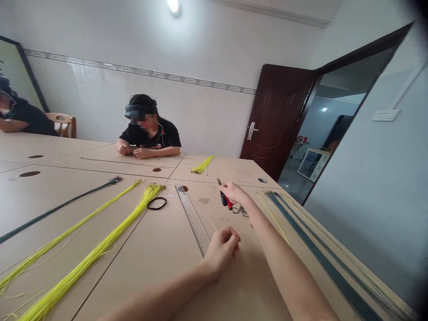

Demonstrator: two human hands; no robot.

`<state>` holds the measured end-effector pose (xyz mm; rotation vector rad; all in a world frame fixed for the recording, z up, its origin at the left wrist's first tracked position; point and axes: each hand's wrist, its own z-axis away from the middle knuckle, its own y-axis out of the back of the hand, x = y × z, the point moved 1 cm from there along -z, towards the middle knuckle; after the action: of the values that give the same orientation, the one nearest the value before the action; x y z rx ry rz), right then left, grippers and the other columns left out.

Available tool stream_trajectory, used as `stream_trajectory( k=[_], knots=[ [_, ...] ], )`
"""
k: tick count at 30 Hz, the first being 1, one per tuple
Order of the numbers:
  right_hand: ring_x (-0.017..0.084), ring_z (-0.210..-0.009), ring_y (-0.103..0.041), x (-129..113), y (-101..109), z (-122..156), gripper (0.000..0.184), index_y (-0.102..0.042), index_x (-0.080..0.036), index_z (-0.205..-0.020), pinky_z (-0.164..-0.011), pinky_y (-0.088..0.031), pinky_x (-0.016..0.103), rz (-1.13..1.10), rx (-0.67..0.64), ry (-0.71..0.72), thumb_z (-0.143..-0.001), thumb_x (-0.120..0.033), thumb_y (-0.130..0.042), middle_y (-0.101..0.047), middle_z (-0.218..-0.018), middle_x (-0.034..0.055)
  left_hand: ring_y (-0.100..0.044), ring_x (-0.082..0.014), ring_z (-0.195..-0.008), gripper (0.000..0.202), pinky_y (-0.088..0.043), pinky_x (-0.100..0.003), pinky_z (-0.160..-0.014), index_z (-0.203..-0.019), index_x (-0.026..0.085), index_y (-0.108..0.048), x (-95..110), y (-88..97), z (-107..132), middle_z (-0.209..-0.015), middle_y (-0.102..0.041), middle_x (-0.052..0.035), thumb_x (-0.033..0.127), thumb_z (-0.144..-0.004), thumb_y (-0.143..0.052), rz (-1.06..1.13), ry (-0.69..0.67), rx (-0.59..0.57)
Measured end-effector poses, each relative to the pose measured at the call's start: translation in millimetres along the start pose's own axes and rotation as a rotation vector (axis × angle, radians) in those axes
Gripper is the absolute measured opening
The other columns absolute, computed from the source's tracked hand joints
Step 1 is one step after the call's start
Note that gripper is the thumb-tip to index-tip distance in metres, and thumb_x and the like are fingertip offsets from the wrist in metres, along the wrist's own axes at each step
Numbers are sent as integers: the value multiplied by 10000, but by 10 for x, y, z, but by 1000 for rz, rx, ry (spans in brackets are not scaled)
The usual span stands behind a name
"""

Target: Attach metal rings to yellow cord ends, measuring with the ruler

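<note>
My left hand (221, 249) is closed low over the table, beside the lower end of a clear ruler (192, 218). Its fingers pinch what looks like a thin pale cord (219, 281), strands of which show below the hand. Farther forward, my right hand (234, 194) grips a small pair of pliers (223, 199) with red and black handles, the narrow tip pointing away from me. Just below that hand lie round metal loops (244, 213), partly hidden by my wrist. Tiny dark bits are scattered between the two hands.
Yellow cord bundles (110, 232) and a dark green bundle (63, 209) lie left. More dark green cords (301, 240) run along the right edge. A black ring-shaped band (157, 203) is near the ruler. Across the table sits a person (150, 129); another is far left. A door (277, 116) stands open.
</note>
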<state>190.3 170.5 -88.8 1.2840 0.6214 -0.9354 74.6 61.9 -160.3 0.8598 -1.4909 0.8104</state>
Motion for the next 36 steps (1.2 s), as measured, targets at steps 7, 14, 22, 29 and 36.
stream_trajectory(
  k=[7, 14, 22, 29, 36],
  knots=[
    [135, -799, -604, 91, -18, 348, 320, -542, -130, -1099, -691, -527, 311, -814, -3, -11, -909, -381, -480, -601, -989, 59, -411, -83, -492, 199, -338, -208, -501, -679, 146, -470, -69, 118, -105, -570, -432, 47, 262, -841, -479, 44, -54, 139],
    [146, -823, -601, 461, -284, 701, 340, -540, -130, -1096, -704, -522, 324, -1262, -11, -92, -906, -405, -476, -597, -995, 63, -422, -86, -513, 303, -340, -207, -509, -647, 137, -478, -59, 278, -106, -556, -435, 46, 336, -874, -510, 23, -102, 193],
    [113, -731, -586, 758, -604, 650, 278, -543, -129, -1077, -624, -514, 267, -1374, -6, -67, -903, -341, -501, -593, -931, 41, -334, -74, -413, 296, -253, -189, -450, -603, 157, -446, -98, 318, 60, -414, -391, 58, 359, -814, -491, 64, 14, -26],
    [96, -676, -569, 766, -653, 537, 268, -547, -125, -1055, -585, -500, 244, -1335, -10, 5, -905, -342, -499, -588, -883, 28, -150, -44, -351, 266, -149, -196, -411, -611, 174, -407, -24, 371, 100, -367, -296, 95, 348, -785, -508, 109, 121, -227],
    [88, -641, -558, 777, -651, 529, 281, -547, -125, -1047, -563, -490, 235, -1278, -56, 53, -908, -362, -487, -582, -838, 18, -197, -60, -352, 238, -163, -202, -414, -615, 173, -429, -71, 381, 87, -342, -330, 79, 318, -796, -484, 66, 116, -224]
  ],
)
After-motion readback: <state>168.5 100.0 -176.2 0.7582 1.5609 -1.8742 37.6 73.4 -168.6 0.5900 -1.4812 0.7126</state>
